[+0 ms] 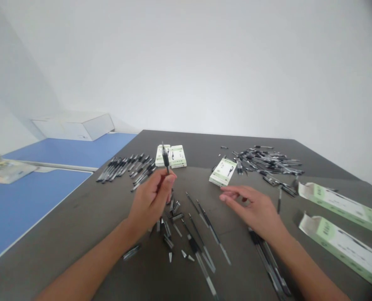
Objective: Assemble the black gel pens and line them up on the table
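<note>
My left hand [152, 196] is closed around the lower end of a pen [165, 156] with a black grip, its tip pointing up. My right hand [255, 207] hovers over the table with fingers loosely stretched and nothing visible between them, close to a small green-and-white box [223, 171]. Between my hands lie several thin ink refills [209, 221] and an open pen barrel [201, 261]. Black pen caps [168, 241] and small silver cone tips [187, 255] are scattered below my left hand. More pen parts [267, 261] lie partly under my right forearm.
Rows of pens [118, 167] lie at the left of the dark table [104, 234]. A heap of pens and parts [267, 161] is at the back right. Two small boxes [178, 156] stand behind my left hand; two long opened boxes [345, 246] lie at right. Blue tables [25, 209] adjoin at left.
</note>
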The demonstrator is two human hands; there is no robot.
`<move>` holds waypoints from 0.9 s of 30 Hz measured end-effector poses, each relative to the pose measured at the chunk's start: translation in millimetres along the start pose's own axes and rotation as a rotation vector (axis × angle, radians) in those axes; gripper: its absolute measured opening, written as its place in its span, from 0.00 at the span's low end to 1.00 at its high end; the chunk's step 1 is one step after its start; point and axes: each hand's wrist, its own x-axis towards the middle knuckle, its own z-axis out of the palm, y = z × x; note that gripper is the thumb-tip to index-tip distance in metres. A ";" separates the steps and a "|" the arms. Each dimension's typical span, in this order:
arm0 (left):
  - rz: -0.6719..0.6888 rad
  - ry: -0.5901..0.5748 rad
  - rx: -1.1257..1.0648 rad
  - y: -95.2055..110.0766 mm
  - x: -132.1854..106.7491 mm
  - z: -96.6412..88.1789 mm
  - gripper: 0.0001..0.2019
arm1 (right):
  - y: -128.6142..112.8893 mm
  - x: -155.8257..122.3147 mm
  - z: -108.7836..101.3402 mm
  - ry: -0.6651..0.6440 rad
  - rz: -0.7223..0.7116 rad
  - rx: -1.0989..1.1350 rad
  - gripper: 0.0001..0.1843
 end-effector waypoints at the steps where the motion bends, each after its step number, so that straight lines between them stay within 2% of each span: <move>1: -0.012 0.030 -0.005 -1.8 2.8 -1.9 0.14 | 3.0 0.9 0.7 -0.089 -0.009 -0.040 0.14; 5: -0.037 0.091 -0.008 -8.7 9.3 -4.5 0.15 | 4.4 2.5 3.7 -0.300 -0.028 -0.121 0.12; 13: -0.023 0.081 0.006 -14.0 12.6 -3.4 0.15 | -23.8 10.8 7.9 -0.590 -0.104 -0.325 0.10; 21: 0.003 0.180 0.069 -19.0 20.8 -13.0 0.14 | -55.4 37.8 17.1 -0.698 -0.242 -0.452 0.10; 27: -0.001 0.260 0.112 -29.6 28.2 -20.1 0.14 | -85.7 64.8 53.8 -0.734 -0.376 -0.489 0.13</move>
